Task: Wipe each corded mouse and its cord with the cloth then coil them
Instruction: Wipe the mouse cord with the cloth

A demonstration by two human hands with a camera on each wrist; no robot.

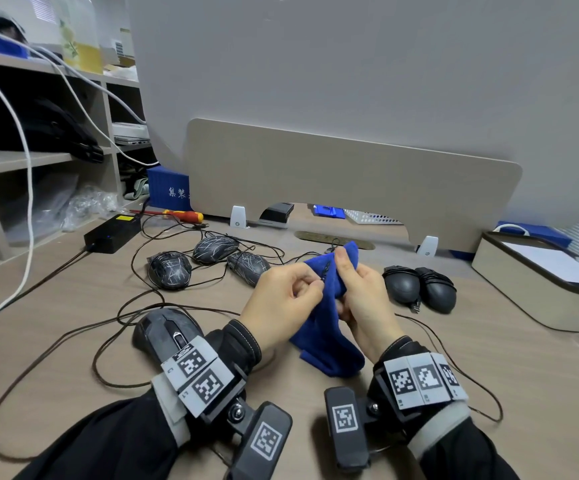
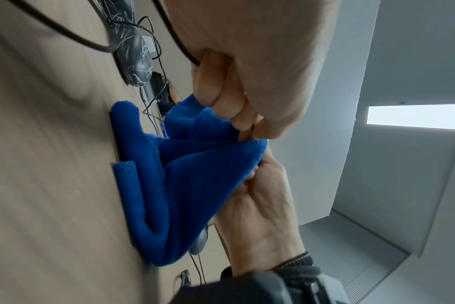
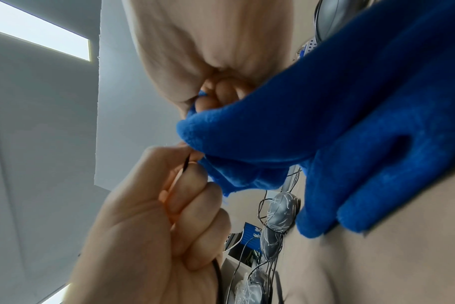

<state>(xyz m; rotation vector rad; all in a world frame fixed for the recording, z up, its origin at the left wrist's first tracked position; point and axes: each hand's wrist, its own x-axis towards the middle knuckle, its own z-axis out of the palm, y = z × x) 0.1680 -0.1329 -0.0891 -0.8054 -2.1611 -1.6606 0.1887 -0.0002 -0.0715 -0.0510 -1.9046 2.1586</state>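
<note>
Head view, hands: at frame centre the left hand (image 1: 281, 303) pinches a thin dark cord (image 1: 325, 270) with curled fingers; the right hand (image 1: 361, 292) grips the blue cloth (image 1: 326, 341) folded around that cord.
Head view, mice: a black mouse (image 1: 167, 329) lies at lower left beside the left wrist; three line-patterned mice (image 1: 208, 259) sit left of centre amid loose cords; two black mice wrapped in their own cords (image 1: 419, 287) lie right of centre.
Head view, containers: a beige bin with a dark rim (image 1: 510, 271) at the right edge holds white paper; a white perforated basket (image 1: 371, 216) shows under the desk divider, contents unclear.
Left wrist view: the cloth's (image 2: 174, 185) lower folds rest on the desk (image 2: 39, 164); the left fingers (image 2: 221, 98) are curled on the cord.
Right wrist view: the right fingers (image 3: 221, 90) clutch the cloth (image 3: 325, 133); the left hand (image 3: 148, 226) is fisted round the cord.
</note>
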